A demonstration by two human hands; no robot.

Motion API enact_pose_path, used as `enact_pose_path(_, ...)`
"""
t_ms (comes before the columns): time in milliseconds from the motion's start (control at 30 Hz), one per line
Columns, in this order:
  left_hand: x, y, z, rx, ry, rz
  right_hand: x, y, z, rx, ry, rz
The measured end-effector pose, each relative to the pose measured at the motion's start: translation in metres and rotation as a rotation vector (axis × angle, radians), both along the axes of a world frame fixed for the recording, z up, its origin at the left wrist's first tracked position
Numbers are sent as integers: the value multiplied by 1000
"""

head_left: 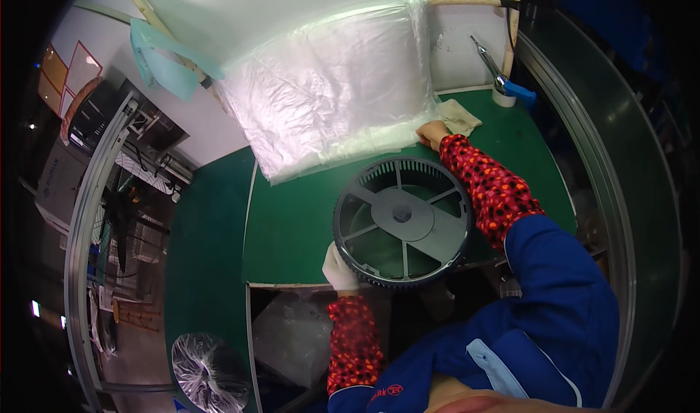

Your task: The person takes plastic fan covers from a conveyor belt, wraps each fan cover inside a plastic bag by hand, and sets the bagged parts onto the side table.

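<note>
A round dark grey plastic part [419,223], like a spoked wheel with a ribbed rim, is tilted over the front of the green table. My left hand [339,269], in a white glove, grips its lower left rim. Beyond the wheel, my right hand [434,133] is at the lower right corner of a stack of clear plastic bags [335,85]. Its fingers are closed and seem to pinch the bag edge, though the tips are partly hidden. A beige cloth [459,117] lies just right of that hand.
The green tabletop [288,238] extends left to a second green surface [204,245]. A plastic-wrapped round item [209,373] sits at the lower left. At the back right, a blue-handled tool [503,81] stands in a white holder. Metal frame posts [583,136] flank the station.
</note>
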State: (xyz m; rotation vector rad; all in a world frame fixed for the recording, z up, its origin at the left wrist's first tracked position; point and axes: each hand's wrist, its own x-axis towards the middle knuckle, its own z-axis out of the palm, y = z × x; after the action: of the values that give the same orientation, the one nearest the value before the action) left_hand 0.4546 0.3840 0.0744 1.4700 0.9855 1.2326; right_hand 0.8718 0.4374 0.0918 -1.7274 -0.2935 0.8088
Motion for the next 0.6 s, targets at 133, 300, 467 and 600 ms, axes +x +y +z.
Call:
enact_pose_path(133,-5,6,-8,39,47,44,-20,1,15,256,421,51)
enact_pose_path(300,0,5,-6,50,31,24,-27,-11,57,178,571,220)
enact_pose_path(467,-6,8,-10,62,60,29,-74,-41,133,429,296,349)
enact_pose_path(600,-9,12,-8,115,153,43,-94,-67,189,544,144,466)
